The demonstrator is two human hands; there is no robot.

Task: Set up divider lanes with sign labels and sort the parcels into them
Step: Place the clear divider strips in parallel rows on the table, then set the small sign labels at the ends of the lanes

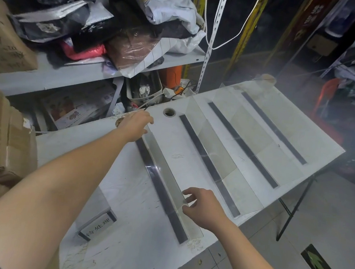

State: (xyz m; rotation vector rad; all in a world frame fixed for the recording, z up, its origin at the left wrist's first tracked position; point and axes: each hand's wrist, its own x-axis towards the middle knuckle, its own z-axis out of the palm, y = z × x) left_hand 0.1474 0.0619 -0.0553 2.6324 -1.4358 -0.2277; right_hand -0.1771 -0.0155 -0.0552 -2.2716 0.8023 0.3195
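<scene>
Clear plastic formed the divider (164,174) that both hands were working on, a long upright pane rising from a dark base strip and running diagonally across the white worktop (123,194), from the far left near the round cable hole (169,112) down toward the near edge. Its long axis lay between the two hands: the left hand (135,126) was at the far end, fingers curled over the top of the pane there, and the right hand (202,208) was at the near end, just to the pane's right, thumb and forefinger pinching or touching its top edge. Whether either grip was truly clenched on the pane or only steadying it could not be told.

Three more dividers (242,145) stood parallel to its right, well apart, forming lanes. A sign label (97,227) in a small stand sat on the worktop to the left of the held divider, nearer the left arm. No parcels lay in the lanes; bagged parcels (167,5) were piled on the grey shelf (69,74) beyond. Any squaring of this divider would probably turn on swinging one end relative to the other.
</scene>
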